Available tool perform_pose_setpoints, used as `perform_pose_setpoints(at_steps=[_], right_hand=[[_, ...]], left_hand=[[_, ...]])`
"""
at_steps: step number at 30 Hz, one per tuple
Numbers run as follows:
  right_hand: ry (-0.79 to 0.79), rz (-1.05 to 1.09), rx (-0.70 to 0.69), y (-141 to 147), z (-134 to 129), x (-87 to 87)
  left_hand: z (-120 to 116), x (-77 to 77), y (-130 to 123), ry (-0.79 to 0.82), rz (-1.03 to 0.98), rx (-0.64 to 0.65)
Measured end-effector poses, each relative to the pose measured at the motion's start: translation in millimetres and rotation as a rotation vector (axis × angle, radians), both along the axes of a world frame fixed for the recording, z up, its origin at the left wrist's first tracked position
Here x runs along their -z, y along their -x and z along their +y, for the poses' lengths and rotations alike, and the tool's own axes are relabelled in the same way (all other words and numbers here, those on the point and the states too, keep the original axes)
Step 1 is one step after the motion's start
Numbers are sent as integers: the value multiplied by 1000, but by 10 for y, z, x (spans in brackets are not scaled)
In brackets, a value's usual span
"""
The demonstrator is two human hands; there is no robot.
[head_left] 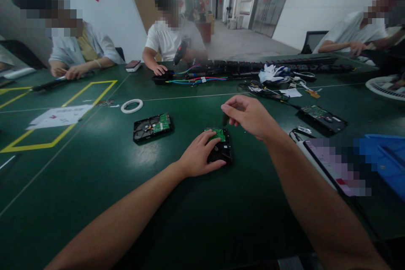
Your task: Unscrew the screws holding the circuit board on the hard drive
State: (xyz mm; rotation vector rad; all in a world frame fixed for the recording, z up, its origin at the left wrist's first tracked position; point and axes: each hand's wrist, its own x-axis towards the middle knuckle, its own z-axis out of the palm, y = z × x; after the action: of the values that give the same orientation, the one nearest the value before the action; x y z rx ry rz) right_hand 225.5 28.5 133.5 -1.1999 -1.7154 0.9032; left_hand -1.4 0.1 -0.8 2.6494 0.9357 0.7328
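Steadying hard drive (225, 150) on green table (253, 206) with left hand (202, 156) spread wide, likely against slipping; pinching small dark item (225, 119) near far edge in right hand (249, 116).

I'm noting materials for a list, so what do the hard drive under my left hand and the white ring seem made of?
The hard drive under your left hand: probably metal, dark with a dull sheen and firm edges; its green board looks like coated circuit-board laminate. The white ring: perhaps plastic or card, smooth; its even, pale surface leaves that open.
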Motion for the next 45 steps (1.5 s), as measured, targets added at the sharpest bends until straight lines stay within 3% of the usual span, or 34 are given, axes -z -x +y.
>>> perform_pose_setpoints(at_steps=[14, 22, 30, 39, 45], right_hand=[[4, -52, 28, -34, 11, -23], [33, -9, -53, -7, -25, -50], [7, -116, -73, -11, -55, -89], [118, 54, -70, 53, -40, -56], [51, -43, -96, 24, -51, -67]], left_hand=[[3, 14, 0, 6, 10, -9], [8, 9, -1, 3, 11, -3], [-1, -11, -3, 10, -4, 0], [2, -2, -4, 12, 18, -9], [10, 4, 0, 2, 20, -3]])
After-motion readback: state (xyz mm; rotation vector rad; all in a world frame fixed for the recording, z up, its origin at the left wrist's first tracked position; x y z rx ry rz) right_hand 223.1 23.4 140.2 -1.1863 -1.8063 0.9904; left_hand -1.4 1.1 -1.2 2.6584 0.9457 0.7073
